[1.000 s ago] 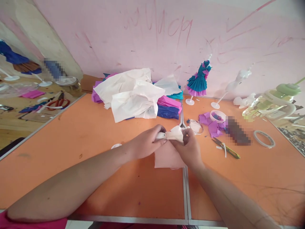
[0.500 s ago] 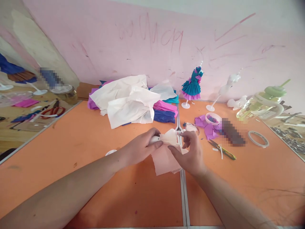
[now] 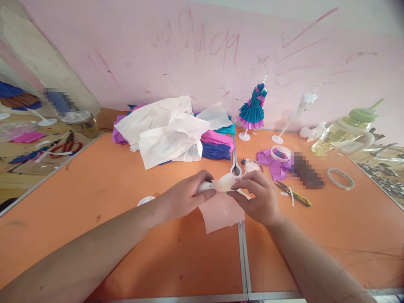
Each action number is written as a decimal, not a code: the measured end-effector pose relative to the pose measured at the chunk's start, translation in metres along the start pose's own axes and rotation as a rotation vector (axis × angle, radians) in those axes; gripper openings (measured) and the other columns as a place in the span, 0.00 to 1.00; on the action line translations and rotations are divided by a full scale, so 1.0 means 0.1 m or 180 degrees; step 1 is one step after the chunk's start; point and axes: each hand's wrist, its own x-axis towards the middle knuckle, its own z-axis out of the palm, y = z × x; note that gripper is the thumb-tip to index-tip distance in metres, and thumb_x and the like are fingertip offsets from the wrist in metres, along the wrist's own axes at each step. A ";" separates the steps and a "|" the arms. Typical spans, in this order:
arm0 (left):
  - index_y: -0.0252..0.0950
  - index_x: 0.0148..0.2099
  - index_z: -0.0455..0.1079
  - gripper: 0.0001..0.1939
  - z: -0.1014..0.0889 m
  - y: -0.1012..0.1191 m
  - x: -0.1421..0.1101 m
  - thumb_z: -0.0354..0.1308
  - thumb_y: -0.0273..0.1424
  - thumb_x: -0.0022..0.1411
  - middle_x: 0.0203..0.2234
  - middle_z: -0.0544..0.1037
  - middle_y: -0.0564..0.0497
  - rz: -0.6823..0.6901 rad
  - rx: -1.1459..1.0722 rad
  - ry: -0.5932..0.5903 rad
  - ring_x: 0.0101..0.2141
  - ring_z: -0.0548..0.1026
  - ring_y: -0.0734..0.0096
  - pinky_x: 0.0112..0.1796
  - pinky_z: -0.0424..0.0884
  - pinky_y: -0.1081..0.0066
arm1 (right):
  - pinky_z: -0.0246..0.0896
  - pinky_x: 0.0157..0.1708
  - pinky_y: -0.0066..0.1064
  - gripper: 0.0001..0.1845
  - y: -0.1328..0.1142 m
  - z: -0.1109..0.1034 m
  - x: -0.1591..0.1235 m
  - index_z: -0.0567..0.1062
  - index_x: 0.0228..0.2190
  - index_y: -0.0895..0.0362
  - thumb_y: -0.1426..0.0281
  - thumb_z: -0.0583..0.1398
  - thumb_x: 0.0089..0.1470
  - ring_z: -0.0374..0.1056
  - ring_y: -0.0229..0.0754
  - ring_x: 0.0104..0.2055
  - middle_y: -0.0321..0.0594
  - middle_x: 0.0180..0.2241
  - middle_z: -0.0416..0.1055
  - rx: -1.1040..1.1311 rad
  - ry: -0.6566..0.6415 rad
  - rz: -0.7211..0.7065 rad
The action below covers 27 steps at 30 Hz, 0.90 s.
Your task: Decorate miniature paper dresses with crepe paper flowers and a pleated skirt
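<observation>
My left hand (image 3: 186,194) is closed around a small white mannequin (image 3: 205,185), which lies on its side above the table. A round white base (image 3: 145,200) shows past my left forearm. White crepe paper (image 3: 223,183) is wrapped about the mannequin's upper body. At the other end, my right hand (image 3: 260,198) grips this paper between thumb and fingertips; the fingers partly hide the spot. A pale crepe paper piece (image 3: 221,213) spreads out beneath both hands. Whether it joins the wrapped paper I cannot tell.
Crumpled white crepe paper (image 3: 172,134) tops a coloured pile at the back. Nearby stand a mannequin in a teal dress (image 3: 251,109) and a bare one (image 3: 299,110). On the right are thread snips (image 3: 295,195), a tape roll (image 3: 341,179), a pink bowl (image 3: 280,153) and a drink bottle (image 3: 345,132).
My right hand opened its fingers away from the wrapped paper, then closed them on it again. My left hand has kept its hold on the mannequin. The whole view shifted slightly.
</observation>
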 end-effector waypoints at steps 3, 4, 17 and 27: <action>0.41 0.47 0.62 0.18 0.00 0.02 0.00 0.50 0.50 0.66 0.34 0.73 0.52 0.0071 0.0036 -0.0037 0.31 0.70 0.65 0.31 0.64 0.68 | 0.60 0.28 0.29 0.05 0.01 -0.02 0.03 0.76 0.28 0.54 0.68 0.65 0.55 0.66 0.35 0.29 0.36 0.28 0.71 0.0303 -0.0191 0.0297; 0.41 0.47 0.62 0.18 0.01 0.01 0.00 0.50 0.49 0.66 0.35 0.73 0.51 0.0072 0.0047 -0.0064 0.32 0.70 0.65 0.32 0.65 0.68 | 0.59 0.27 0.29 0.06 0.01 -0.03 0.04 0.76 0.28 0.54 0.68 0.65 0.55 0.65 0.35 0.27 0.36 0.28 0.70 0.0379 -0.0289 0.0437; 0.41 0.49 0.61 0.21 0.00 0.09 0.04 0.55 0.49 0.62 0.42 0.73 0.49 -0.0029 -0.0197 -0.0054 0.39 0.73 0.61 0.36 0.69 0.67 | 0.57 0.25 0.27 0.14 -0.01 0.02 -0.01 0.64 0.34 0.53 0.63 0.64 0.51 0.61 0.34 0.25 0.31 0.28 0.67 0.0840 -0.0465 0.1701; 0.40 0.51 0.59 0.21 0.09 0.06 0.01 0.58 0.42 0.60 0.44 0.70 0.47 0.0081 -0.0352 -0.0150 0.40 0.73 0.61 0.34 0.72 0.67 | 0.58 0.27 0.27 0.08 -0.08 -0.03 -0.02 0.66 0.34 0.52 0.71 0.60 0.51 0.64 0.34 0.27 0.32 0.30 0.71 0.0473 -0.0491 0.1541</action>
